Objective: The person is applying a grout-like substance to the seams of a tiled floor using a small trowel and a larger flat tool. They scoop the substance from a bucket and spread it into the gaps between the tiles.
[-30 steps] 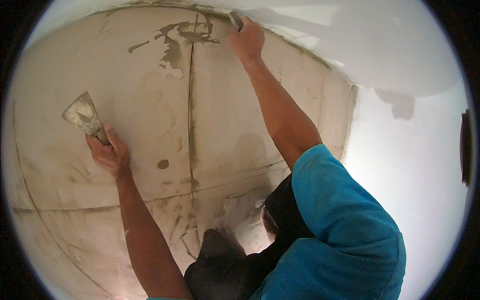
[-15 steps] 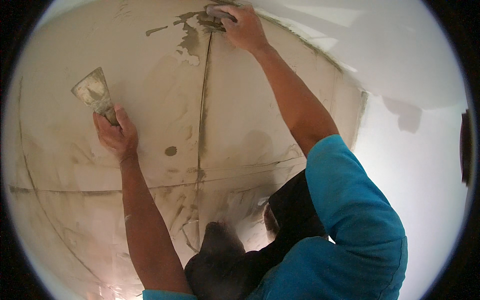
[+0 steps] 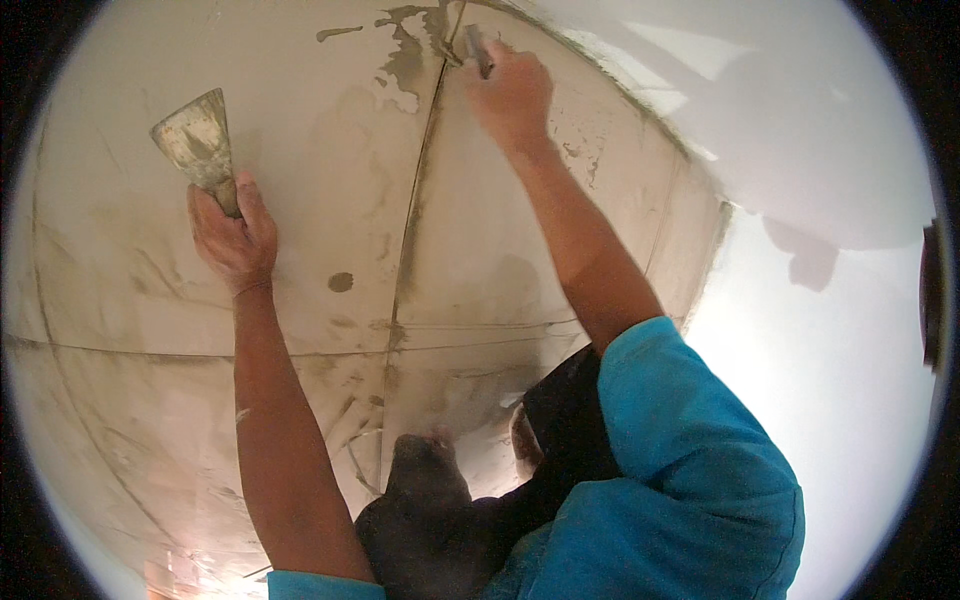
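My left hand (image 3: 236, 232) is closed round the handle of a putty knife (image 3: 196, 138), its broad, stained blade pointing away from me over the beige tiles. Farther off and to the right, my right hand (image 3: 510, 92) grips a small grey flat spreader (image 3: 478, 48), seen nearly edge-on and partly hidden by the fingers. The spreader is close to a dark joint (image 3: 408, 250) between tiles. Just left of the joint's far end lies a wet, grey-brown smear of grout (image 3: 405, 55). Whether the spreader touches the tile I cannot tell.
Large beige tiles (image 3: 300, 130) carry dusty streaks and crossing joints. A dark round spot (image 3: 341, 283) marks one tile between my arms. On the right, a white wall (image 3: 790, 330) meets the tiles along a rough edge. My dark-clothed legs (image 3: 440, 530) are below.
My right hand has drawn the spreader off the smear, slightly right and nearer, and turned it more upright. The left hand with the putty knife sits a little higher in view.
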`<state>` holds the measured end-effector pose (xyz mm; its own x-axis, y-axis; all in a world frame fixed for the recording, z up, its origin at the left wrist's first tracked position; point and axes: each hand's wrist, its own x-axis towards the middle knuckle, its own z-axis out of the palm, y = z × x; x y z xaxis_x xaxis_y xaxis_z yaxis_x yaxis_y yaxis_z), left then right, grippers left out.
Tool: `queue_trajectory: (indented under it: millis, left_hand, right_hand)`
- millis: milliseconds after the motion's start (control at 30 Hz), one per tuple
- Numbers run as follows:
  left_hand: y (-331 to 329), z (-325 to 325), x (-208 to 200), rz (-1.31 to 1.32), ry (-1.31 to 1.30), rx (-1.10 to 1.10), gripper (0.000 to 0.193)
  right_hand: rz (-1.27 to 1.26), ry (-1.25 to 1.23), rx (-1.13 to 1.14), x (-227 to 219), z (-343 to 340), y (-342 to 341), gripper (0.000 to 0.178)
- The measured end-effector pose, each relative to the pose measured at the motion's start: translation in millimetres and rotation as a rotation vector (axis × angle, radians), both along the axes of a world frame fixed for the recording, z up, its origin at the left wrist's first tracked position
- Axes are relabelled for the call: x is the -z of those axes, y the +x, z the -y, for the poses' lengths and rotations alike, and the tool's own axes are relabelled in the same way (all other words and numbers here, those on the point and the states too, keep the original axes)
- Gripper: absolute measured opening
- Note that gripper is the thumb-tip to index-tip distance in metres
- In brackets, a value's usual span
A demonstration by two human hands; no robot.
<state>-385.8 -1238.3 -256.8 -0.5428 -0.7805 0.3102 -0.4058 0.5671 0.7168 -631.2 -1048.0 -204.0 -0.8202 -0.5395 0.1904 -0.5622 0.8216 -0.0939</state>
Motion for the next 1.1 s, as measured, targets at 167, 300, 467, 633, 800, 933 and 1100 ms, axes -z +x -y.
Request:
queue_trajectory:
  millis: [167, 300, 467, 633, 800, 933, 1100]
  left_hand:
    - [-3, -1, -7, -0.028, -0.044, 0.0, 0.03]
    - [-1, -1, -11, 0.024, -0.041, 0.004, 0.036]
    - [-4, -3, -7, 0.041, 0.019, -0.02, 0.035]
    - [-1, -1, -9, 0.021, -0.004, -0.021, 0.032]
    - [-7, -4, -8, 0.019, -0.01, -0.032, 0.037]
    - [-7, -3, -10, -0.045, 0.009, -0.012, 0.033]
    - [-4, -2, -12, -0.018, -0.033, -0.017, 0.033]
  right_hand:
    - [0.031, -0.133, -0.04, 4, 26, 41, 0.032]
    - [0.083, -0.169, 0.065, 7, 23, 34, 0.034]
    - [-0.121, -0.17, -0.078, 16, 39, 68, 0.03]
    - [0.107, -0.34, 0.092, -29, 21, 26, 0.027]
    - [-0.033, -0.189, -0.025, -1, -3, -53, 0.028]
    - [-0.019, -0.01, -0.085, 4, 2, -5, 0.025]
    - [0.204, -0.128, -0.181, -15, 9, 30, 0.026]
